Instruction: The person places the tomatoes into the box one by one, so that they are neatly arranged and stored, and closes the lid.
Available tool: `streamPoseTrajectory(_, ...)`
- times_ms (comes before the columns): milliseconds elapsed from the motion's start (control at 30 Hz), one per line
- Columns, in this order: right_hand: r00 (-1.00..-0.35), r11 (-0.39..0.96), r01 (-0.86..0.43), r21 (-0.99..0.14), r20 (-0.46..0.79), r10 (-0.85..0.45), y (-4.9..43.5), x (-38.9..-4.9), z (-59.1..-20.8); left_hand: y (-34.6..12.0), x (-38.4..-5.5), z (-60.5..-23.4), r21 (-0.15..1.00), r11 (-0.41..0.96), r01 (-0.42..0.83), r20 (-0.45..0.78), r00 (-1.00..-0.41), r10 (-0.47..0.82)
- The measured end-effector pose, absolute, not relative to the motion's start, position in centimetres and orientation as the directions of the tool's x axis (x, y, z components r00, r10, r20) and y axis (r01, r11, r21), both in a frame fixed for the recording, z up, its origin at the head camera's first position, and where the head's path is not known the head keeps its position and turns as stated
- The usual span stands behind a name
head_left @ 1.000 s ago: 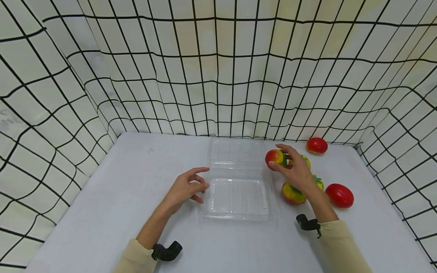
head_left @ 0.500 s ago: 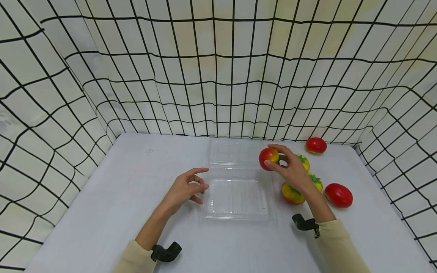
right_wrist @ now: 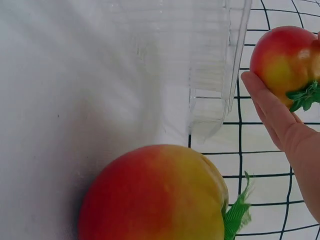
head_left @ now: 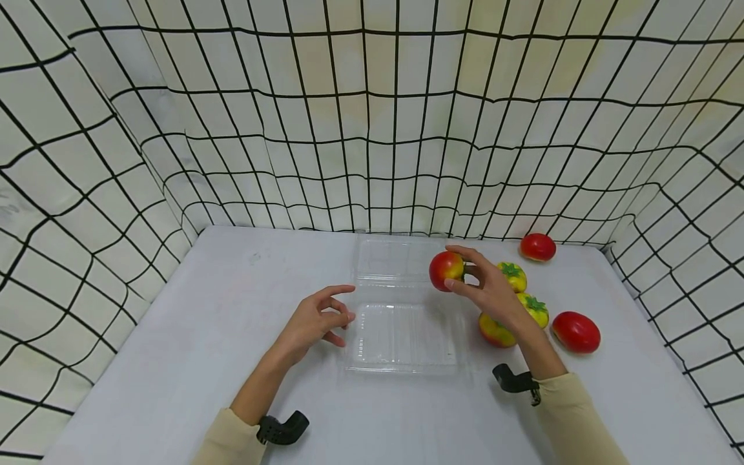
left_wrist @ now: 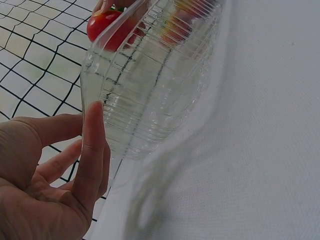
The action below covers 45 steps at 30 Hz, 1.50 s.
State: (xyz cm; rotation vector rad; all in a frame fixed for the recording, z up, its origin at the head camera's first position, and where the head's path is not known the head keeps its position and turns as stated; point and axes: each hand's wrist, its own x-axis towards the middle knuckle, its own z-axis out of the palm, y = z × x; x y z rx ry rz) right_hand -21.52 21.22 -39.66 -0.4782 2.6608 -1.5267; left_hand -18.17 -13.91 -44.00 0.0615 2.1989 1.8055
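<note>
In the head view my right hand [head_left: 489,284] holds a red-and-yellow tomato [head_left: 444,271] between thumb and fingers, above the right side of a clear plastic box [head_left: 401,370]. The right wrist view shows its green leafy top [right_wrist: 306,95] toward the palm. The box lies with its lid [head_left: 392,248] folded back. Beside the box's left edge is my left hand [head_left: 310,326], fingers loosely bent, thumb and forefinger apart. Its fingertips are at the box rim [left_wrist: 86,90] in the left wrist view; whether they touch it I cannot tell.
Several more tomatoes are on the right of the white table: one yellow with a green top [head_left: 513,278], another by the forearm [head_left: 535,310], a red one [head_left: 577,332], and a red one at the back [head_left: 537,247]. Black netting [head_left: 395,142] encloses the back and sides.
My right hand has carried the tomato leftward, from over the other tomatoes to over the box's right side. The left hand has stayed at the box's left edge.
</note>
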Motion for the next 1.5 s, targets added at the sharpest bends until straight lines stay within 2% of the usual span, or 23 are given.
streamPoseTrajectory(567, -0.961, 0.483, -0.176, -0.858, 0.043, -0.273, 19.6, -21.1, -40.0, -14.1, -18.2, -43.8, 0.972, 0.189, -0.143, -0.188, -0.949, 0.251)
streamPoseTrajectory(933, -0.95, 0.481, -0.22, -0.849, 0.075, -0.302, 18.5, -21.0, -40.6, -14.2, -18.1, -43.9, 0.973, 0.182, -0.141, -0.186, -0.947, 0.261)
streamPoseTrajectory(1500, -0.955, 0.475, -0.172, -0.863, 0.028, -0.295, 16.8, -20.7, -40.7, -14.2, -18.2, -43.8, 0.97, 0.192, -0.148, -0.196, -0.945, 0.26)
